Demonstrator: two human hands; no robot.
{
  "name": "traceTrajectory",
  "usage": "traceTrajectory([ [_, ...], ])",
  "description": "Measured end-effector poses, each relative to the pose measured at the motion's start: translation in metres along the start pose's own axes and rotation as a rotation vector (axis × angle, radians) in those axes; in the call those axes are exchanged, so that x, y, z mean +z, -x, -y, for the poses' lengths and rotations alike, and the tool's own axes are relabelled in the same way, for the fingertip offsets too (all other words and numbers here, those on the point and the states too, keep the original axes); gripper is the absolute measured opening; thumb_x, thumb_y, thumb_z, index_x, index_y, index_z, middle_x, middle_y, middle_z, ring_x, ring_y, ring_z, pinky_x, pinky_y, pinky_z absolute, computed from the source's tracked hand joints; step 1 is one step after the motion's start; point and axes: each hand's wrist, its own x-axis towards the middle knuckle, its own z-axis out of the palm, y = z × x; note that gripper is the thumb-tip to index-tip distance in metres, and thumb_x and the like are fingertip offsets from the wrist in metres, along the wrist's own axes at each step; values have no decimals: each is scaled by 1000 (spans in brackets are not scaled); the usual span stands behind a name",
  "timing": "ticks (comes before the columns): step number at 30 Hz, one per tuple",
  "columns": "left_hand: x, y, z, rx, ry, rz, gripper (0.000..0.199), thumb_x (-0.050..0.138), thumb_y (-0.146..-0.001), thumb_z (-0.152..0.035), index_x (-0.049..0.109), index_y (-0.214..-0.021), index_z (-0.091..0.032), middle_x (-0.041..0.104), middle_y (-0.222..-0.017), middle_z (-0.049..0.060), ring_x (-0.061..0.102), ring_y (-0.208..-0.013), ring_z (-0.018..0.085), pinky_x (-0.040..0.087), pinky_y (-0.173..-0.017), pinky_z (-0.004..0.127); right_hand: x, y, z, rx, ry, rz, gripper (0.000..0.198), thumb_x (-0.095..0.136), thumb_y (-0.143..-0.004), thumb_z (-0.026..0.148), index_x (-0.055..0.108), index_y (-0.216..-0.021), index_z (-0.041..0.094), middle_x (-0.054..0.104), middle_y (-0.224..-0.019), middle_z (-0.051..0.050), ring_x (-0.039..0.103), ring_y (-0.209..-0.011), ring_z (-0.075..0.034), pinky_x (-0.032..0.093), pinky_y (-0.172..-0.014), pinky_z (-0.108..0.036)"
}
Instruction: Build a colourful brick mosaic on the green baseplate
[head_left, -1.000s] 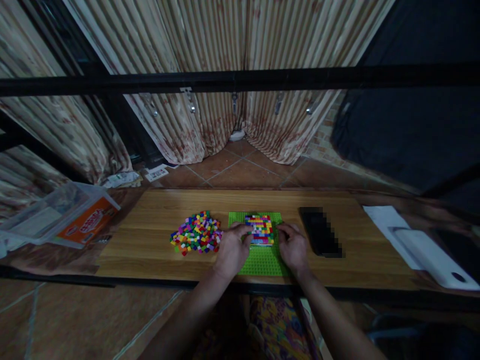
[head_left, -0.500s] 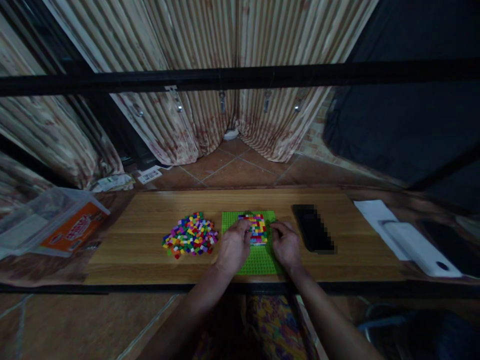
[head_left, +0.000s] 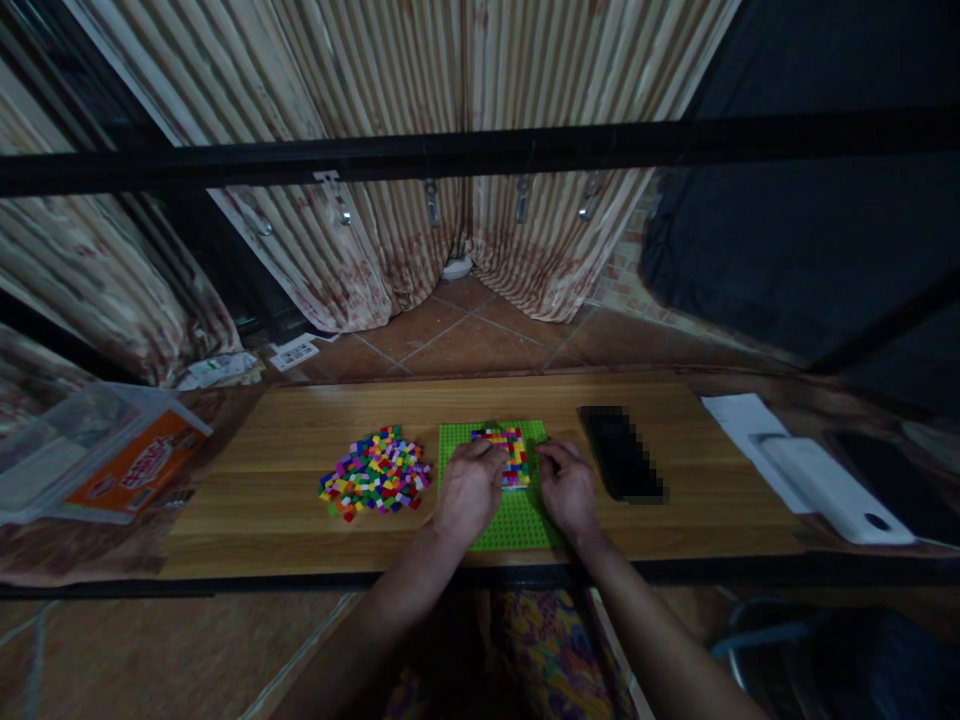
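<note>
A green studded baseplate (head_left: 514, 528) lies on the wooden table in front of me. On its upper middle stands a block of multicoloured toy bricks (head_left: 517, 460), bright rows side by side. My left hand (head_left: 469, 490) reaches over the left part of this block, fingers bent and drawn together; whatever they hold is hidden. Just right of the block, my right hand (head_left: 568, 492) hovers at the plate's right edge with thumb and forefinger pinched. Anything in that pinch is too small to make out. Left of the plate is a heap of loose small bricks (head_left: 377, 473).
A black phone-like slab (head_left: 622, 455), partly pixelated, lies right of the plate. Farther right are white paper (head_left: 739, 420) and a white flat device (head_left: 847, 490). A clear plastic box (head_left: 135, 470) with an orange label stands at the left. A dark bar (head_left: 480, 150) crosses the view.
The left hand's fingers have shifted slightly right over the brick block, covering more of it. The right hand keeps its pinch beside the block. The whole view has moved a little.
</note>
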Motion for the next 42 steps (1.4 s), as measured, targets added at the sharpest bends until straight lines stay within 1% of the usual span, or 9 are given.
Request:
traceTrajectory([
  [5,1,-2,-2,25,-96,-8,18,50,-88,-12,66,-90,-19,65,-89,3,60,-87,17,48,-83,31,0,0,0,2,-5,0,26,44,-82,19,69,-87,18,66,-94,-9,60,-90,-20,48,-84,-34],
  [14,-1,-8,-3,46,-94,-7,15,57,-80,-6,66,-81,-18,63,-83,3,58,-86,18,49,-82,30,0,0,1,11,-5,3,25,44,-82,18,68,-86,18,66,-92,-8,60,-88,-20,48,-83,-34],
  [19,-4,-14,-3,95,-124,62,16,56,-78,-5,64,-74,-18,62,-78,4,58,-83,19,48,-85,33,0,-1,0,8,-5,2,25,44,-82,19,68,-86,19,65,-92,-8,60,-88,-20,48,-82,-34],
  [26,-10,-24,-6,133,-181,188,16,54,-78,-6,63,-71,-16,63,-74,4,60,-79,19,46,-89,34,0,0,0,12,5,4,26,43,-81,19,69,-87,19,66,-91,-8,60,-88,-21,48,-83,-35],
  [31,-13,-27,-8,140,-217,225,17,54,-78,-5,64,-72,-16,64,-74,5,62,-79,19,45,-90,34,-1,0,0,11,1,3,26,43,-82,19,69,-87,18,66,-92,-9,60,-89,-20,49,-83,-35],
  [33,-14,-25,-7,128,-219,215,17,54,-79,-5,65,-74,-18,65,-76,4,62,-80,19,44,-92,37,-1,0,0,10,-3,6,26,43,-81,19,69,-87,18,66,-92,-9,60,-88,-20,49,-83,-35],
  [36,-14,-19,-4,112,-220,154,17,54,-81,-6,65,-80,-19,66,-81,4,61,-82,20,43,-93,40,-1,0,0,8,-6,10,26,43,-81,18,69,-88,19,66,-92,-8,60,-87,-20,49,-83,-35],
  [39,-9,-11,1,82,-200,69,14,54,-84,-10,64,-88,-19,65,-87,5,60,-86,20,44,-90,38,-1,0,0,9,-4,10,26,44,-81,18,69,-88,19,66,-93,-8,60,-88,-20,49,-84,-36],
  [42,-2,-2,6,46,-146,11,11,54,-86,-14,64,-88,-20,65,-87,4,58,-87,20,46,-86,35,-1,0,1,11,-3,10,26,44,-82,19,69,-87,18,66,-94,-9,60,-90,-20,48,-85,-36],
])
